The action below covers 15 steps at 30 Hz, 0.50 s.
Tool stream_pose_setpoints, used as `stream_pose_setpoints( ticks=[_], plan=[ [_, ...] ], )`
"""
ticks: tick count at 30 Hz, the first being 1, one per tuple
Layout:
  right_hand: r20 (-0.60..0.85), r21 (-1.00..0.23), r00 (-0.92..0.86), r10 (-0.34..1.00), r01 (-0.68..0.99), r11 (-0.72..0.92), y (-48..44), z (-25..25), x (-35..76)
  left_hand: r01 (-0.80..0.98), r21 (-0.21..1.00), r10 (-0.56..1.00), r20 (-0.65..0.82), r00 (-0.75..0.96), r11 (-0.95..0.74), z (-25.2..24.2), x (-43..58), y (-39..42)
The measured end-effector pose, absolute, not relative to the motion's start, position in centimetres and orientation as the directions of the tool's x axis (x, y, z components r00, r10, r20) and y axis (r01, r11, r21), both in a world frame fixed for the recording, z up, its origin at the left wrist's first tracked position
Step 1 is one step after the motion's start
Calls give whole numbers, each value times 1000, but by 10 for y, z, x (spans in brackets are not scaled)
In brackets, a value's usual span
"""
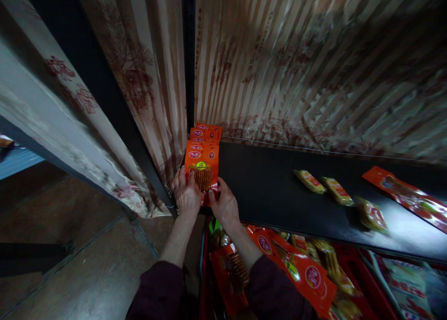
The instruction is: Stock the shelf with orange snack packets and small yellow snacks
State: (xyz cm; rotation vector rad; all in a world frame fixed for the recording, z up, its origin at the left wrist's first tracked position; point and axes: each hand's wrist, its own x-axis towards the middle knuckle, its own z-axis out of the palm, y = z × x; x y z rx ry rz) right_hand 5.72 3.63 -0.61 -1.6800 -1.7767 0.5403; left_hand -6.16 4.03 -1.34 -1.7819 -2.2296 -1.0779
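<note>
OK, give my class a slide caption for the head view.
Left hand and right hand hold an orange packet in front of similar packets at one end of a black shelf.

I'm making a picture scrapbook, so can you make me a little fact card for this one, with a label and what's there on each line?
Left hand: holds the left side of the front orange packet
Right hand: holds its lower right side
Behind that packet: more orange packets, lined up
Shelf: black; three small yellowish packs and a red-orange packet lie farther right
Below: red crate holding packets
Backdrop: printed, pleated cloth
</note>
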Motion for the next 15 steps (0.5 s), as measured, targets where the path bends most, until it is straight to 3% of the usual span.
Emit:
stream_pose_setpoints(
  ticks=[4,8,12,15],
  plan=[
    [206,-628,-3,979,766,135,33,-8,59,902,431,825,505,-255,15,-16,-55,39],
    [254,-481,-8,967,866,133,29,0,63,917,400,838,501,-216,-2,-17,-51,37],
    [470,-391,-113,875,862,321,44,11,62,926,378,852,488,-188,-13,-16,-50,35],
    [433,-369,-253,865,826,426,68,15,56,927,374,867,472,-156,-37,-17,-51,34]
  ],
)
